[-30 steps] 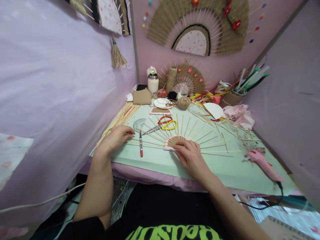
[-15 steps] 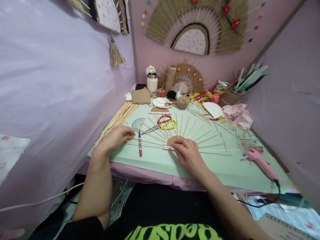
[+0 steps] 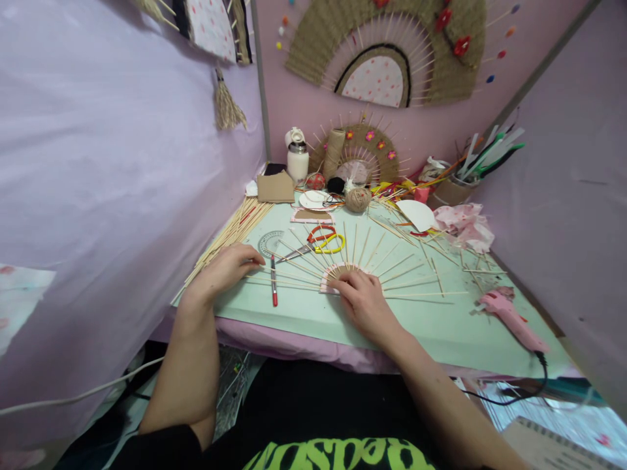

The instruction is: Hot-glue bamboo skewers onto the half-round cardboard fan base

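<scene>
A half-circle cardboard fan base (image 3: 329, 277) with a pink-and-white edge lies on the table, thin wooden sticks (image 3: 365, 247) spreading out from it. My right hand (image 3: 365, 300) is over the base, its curled fingertips pressing on the cardboard and partly hiding it. Over on the left, my left hand (image 3: 234, 266) is pinched at the outer end of a thin stick (image 3: 294, 268). Beneath the left-hand sticks is a red-and-grey marker (image 3: 274, 287). Scissors (image 3: 326, 243) with red and yellow handles lie behind it, partly under the sticks, next to a clear protractor (image 3: 269, 244).
Loose sticks (image 3: 232, 232) are piled along the left edge. A pink glue gun (image 3: 514, 320) lies at the right with its cord. Along the back are a white bottle (image 3: 298, 163), a twine ball (image 3: 358, 200), cardboard (image 3: 275, 188) and a tool container (image 3: 453, 190). Finished fans (image 3: 392, 49) hang behind.
My right hand has slid slightly left over the cardboard base. My left hand stays nearly still at the stick's end.
</scene>
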The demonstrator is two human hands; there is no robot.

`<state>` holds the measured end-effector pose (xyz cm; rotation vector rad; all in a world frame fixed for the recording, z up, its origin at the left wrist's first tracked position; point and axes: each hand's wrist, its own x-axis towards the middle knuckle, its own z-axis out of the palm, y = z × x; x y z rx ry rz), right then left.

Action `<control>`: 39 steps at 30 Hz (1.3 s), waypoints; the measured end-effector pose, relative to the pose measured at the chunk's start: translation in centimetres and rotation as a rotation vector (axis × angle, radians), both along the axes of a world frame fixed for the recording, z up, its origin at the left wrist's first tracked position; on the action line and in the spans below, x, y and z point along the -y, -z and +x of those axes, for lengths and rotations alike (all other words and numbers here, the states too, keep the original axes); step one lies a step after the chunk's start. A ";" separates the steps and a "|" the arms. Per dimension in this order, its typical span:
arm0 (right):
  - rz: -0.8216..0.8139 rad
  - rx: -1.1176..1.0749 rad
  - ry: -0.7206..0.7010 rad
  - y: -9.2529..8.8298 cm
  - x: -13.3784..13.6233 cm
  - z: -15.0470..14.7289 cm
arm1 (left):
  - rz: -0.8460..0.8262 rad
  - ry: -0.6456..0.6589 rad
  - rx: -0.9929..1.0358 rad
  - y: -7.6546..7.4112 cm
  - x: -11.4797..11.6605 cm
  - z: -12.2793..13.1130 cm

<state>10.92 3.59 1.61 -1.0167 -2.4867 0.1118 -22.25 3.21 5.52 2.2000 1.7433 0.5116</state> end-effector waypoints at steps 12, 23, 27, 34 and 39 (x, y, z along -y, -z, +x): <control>-0.057 0.105 -0.014 -0.9 -0.1 -0.6 | 0.012 -0.002 0.009 -0.1 0.1 0.1; -0.106 0.140 0.008 -1.0 -0.1 -0.8 | -0.004 -0.005 0.042 -0.1 0.0 0.1; -0.102 0.148 0.010 -1.0 -0.1 -0.8 | -0.003 -0.005 0.051 0.0 0.0 0.1; -0.077 0.130 -0.005 -0.8 0.0 -0.7 | 0.002 -0.001 0.033 0.2 0.0 0.0; -0.077 0.134 -0.016 -0.9 -0.1 -0.7 | 0.006 -0.007 0.023 0.3 0.0 -0.1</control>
